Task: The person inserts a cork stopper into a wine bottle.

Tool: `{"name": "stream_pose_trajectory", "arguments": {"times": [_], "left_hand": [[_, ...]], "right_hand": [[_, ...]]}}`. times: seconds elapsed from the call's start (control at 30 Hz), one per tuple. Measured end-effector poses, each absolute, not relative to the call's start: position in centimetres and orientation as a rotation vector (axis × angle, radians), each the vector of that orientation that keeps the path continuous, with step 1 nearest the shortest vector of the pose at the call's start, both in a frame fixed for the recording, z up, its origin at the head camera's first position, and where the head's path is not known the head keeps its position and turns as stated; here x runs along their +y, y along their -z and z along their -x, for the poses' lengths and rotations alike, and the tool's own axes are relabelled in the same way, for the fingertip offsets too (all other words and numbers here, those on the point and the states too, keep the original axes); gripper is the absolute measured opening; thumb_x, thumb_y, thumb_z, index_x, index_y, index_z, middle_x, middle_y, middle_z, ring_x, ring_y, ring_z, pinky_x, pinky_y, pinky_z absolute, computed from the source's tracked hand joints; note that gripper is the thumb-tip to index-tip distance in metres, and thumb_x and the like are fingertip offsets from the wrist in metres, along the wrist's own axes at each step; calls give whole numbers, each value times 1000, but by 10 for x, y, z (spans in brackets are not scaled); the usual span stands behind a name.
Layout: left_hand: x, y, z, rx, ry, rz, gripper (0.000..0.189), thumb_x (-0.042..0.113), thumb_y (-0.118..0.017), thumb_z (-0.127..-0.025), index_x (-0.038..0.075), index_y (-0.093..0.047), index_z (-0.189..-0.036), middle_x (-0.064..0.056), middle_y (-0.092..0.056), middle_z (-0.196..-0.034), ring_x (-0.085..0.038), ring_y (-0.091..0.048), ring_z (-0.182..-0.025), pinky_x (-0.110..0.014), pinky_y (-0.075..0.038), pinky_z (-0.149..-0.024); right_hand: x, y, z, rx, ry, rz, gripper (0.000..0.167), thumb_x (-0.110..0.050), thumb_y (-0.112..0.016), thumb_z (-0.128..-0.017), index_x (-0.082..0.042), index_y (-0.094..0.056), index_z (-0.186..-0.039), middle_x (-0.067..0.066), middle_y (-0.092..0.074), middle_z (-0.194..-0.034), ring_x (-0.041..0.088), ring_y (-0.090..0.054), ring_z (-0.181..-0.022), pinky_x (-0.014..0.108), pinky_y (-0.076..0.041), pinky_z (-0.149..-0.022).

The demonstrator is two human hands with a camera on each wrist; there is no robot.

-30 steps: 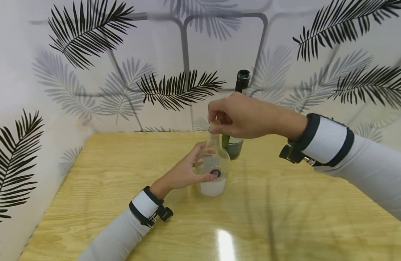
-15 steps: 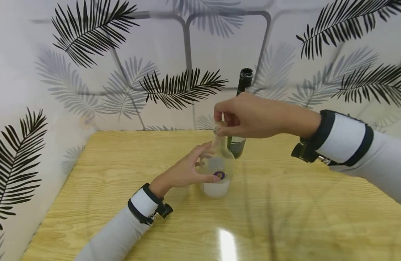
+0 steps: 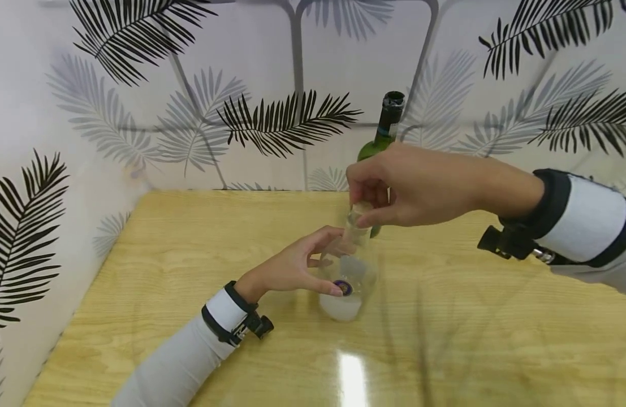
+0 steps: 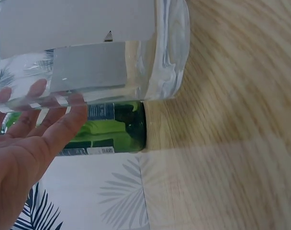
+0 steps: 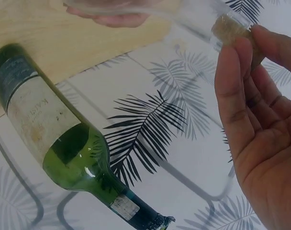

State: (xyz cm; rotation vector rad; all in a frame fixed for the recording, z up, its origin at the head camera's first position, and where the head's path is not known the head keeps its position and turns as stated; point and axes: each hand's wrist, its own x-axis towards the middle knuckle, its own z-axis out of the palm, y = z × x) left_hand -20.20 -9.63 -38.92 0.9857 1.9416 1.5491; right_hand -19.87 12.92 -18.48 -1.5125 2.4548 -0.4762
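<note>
A clear glass bottle [image 3: 354, 265] with a round purple emblem stands on the table, its neck leaning slightly right. My left hand [image 3: 292, 267] holds its rounded body, thumb across the front and fingers behind; in the left wrist view the fingers [image 4: 64, 120] lie against the glass. My right hand [image 3: 424, 183] pinches a cork [image 5: 229, 29] between thumb and fingers at the bottle's mouth. Part of the cork shows inside the glass neck in the right wrist view. Its top is hidden by the fingers.
A green wine bottle [image 5: 50, 115] with a worn pale label and dark neck stands upright just behind the clear bottle, partly covered by my right hand in the head view. A leaf-patterned wall covering [image 3: 262, 68] rises behind the wooden table [image 3: 201, 226].
The clear bottle has gone from nearly upright to leaning right at the neck. My right hand has moved right with the neck, still pinching the cork. The head view has tilted slightly down.
</note>
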Motion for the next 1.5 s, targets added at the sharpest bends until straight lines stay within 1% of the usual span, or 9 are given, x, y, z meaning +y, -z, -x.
{"name": "stream_pose_trajectory", "arguments": {"times": [0.33, 0.67, 0.9, 1.1, 1.17, 1.27, 1.33, 1.4, 1.5], "left_hand": [[-97, 367, 192, 2001, -1515, -879, 83, 13, -86, -76, 22, -40, -144, -1, -52, -145, -19, -44, -140, -51, -42, -110], [-95, 353, 185, 2004, -1486, -776, 78, 13, -83, -78, 18, -39, -143, -10, -48, -149, -24, -41, -142, -56, -38, -112], [-97, 362, 182, 2071, -1465, -773, 85, 18, -83, -79, 21, -35, -149, -4, -46, -151, -21, -35, -146, -55, -36, -114], [-119, 367, 193, 2165, -1509, -768, 85, 23, -82, -81, 21, -35, -151, -6, -48, -151, -26, -37, -145, -61, -35, -112], [-130, 370, 200, 2186, -1550, -754, 83, 22, -81, -83, 22, -34, -152, -7, -46, -152, -28, -37, -145, -62, -35, -112], [-146, 375, 213, 2220, -1612, -706, 81, 20, -78, -86, 24, -33, -153, -6, -45, -153, -28, -38, -144, -64, -33, -112], [-157, 379, 223, 2237, -1658, -670, 81, 17, -77, -87, 23, -31, -154, -8, -43, -154, -30, -37, -144, -64, -33, -112], [-167, 381, 233, 2259, -1692, -622, 80, 16, -75, -89, 22, -31, -155, -9, -42, -155, -32, -37, -144, -64, -33, -112], [-182, 384, 249, 2309, -1725, -560, 78, 14, -73, -90, 22, -31, -155, -14, -40, -155, -34, -37, -143, -61, -36, -111]], "right_hand": [[124, 179, 182, 2615, 490, 1403, 14, -24, -72, -91, -14, -63, -88, -8, -61, -72, 3, -54, -63, 23, -50, -59], [119, 185, 171, 2764, 520, 1270, 15, -23, -70, -90, -14, -63, -81, -5, -57, -68, 7, -50, -60, 26, -45, -58], [133, 188, 177, 2793, 561, 1235, 23, -37, -69, -93, -15, -63, -95, -7, -59, -71, 6, -53, -61, 24, -47, -58], [157, 202, 197, 3200, 862, 1059, 20, -28, -68, -95, -9, -63, -94, 0, -65, -73, 9, -57, -63, 20, -43, -56], [163, 218, 207, 3259, 1068, 967, 24, -24, -68, -94, -3, -60, -99, 7, -65, -80, 14, -60, -71, 20, -45, -63], [166, 250, 225, 3206, 1300, 812, 44, -24, -69, -93, 4, -52, -121, 17, -61, -112, 27, -60, -102, 32, -50, -86], [167, 271, 236, 3112, 1353, 687, 65, -28, -70, -92, 4, -39, -139, 22, -49, -136, 36, -50, -123, 47, -44, -102], [166, 287, 246, 3028, 1332, 588, 82, -33, -71, -91, 2, -26, -150, 23, -34, -152, 41, -38, -138, 55, -36, -110], [162, 298, 259, 2935, 1287, 483, 91, -40, -71, -90, -2, -19, -155, 22, -28, -157, 41, -30, -144, 57, -30, -116]]}}
